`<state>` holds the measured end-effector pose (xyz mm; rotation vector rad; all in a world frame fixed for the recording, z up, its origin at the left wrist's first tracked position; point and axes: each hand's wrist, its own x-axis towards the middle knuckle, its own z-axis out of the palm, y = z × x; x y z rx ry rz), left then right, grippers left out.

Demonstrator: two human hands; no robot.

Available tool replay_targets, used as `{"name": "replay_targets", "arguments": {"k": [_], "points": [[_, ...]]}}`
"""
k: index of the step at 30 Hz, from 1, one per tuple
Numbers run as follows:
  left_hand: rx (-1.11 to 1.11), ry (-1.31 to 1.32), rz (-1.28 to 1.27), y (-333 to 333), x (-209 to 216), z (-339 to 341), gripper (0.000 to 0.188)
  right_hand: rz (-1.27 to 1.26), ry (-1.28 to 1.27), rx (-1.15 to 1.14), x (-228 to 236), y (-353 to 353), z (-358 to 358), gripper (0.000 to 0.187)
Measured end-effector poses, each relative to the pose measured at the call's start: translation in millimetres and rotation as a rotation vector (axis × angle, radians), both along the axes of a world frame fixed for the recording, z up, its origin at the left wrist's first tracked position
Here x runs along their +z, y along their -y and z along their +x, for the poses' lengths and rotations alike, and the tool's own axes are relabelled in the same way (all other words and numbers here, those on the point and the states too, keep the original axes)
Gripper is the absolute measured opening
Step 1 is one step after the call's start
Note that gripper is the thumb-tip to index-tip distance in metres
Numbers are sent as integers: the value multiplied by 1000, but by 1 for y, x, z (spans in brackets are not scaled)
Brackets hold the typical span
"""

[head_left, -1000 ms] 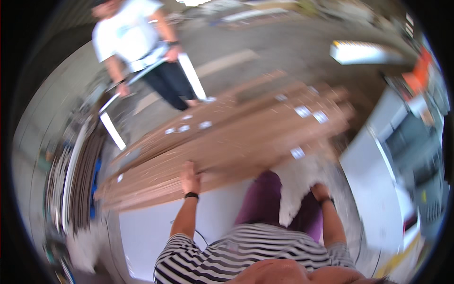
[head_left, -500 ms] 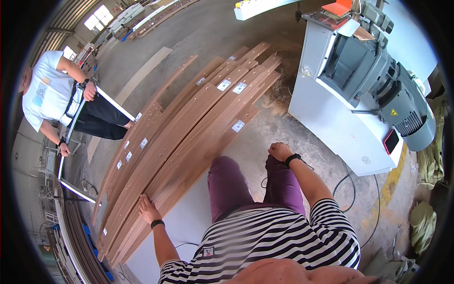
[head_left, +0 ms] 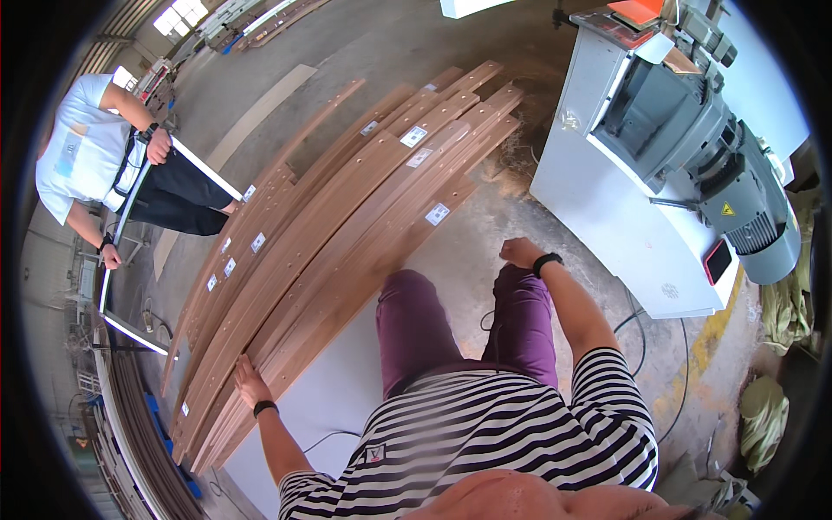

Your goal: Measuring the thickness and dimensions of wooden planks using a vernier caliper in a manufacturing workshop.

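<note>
My left hand (head_left: 250, 382) rests on the near side of a stack of long brown wooden planks, its fingers over one wooden plank (head_left: 368, 212) with a white label near its far end. The plank lies lengthwise among several others, most of them pierced with small holes. Above my right knee, apart from the stack, is my right hand (head_left: 520, 252), closed in a fist. Whatever it may hold is hidden. Both wrists wear dark bands.
On the right stands a white cabinet (head_left: 589, 191) with a large grey motor (head_left: 728, 191). A phone (head_left: 717, 262) is on its side, and black cables (head_left: 641, 334) run along the floor below. At the far left, a person (head_left: 91, 147) holds a white frame (head_left: 128, 208).
My left hand has moved toward the lower left, and the labelled plank has slid the same way against its neighbours. My right hand stays closed. The whole view has shifted slightly.
</note>
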<state>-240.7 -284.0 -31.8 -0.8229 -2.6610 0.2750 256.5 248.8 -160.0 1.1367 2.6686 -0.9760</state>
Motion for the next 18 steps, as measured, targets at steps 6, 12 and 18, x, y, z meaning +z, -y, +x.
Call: {"name": "replay_targets", "arguments": {"k": [6, 12, 18], "points": [[-133, 203, 40, 7, 12, -29, 45, 125, -230, -84, 68, -53, -14, 24], [-129, 158, -520, 74, 9, -130, 36, 64, -604, -38, 214, -27, -56, 28], [-131, 254, -2, 33, 1, -102, 38, -319, -1004, 83, 418, 79, 15, 22]]}}
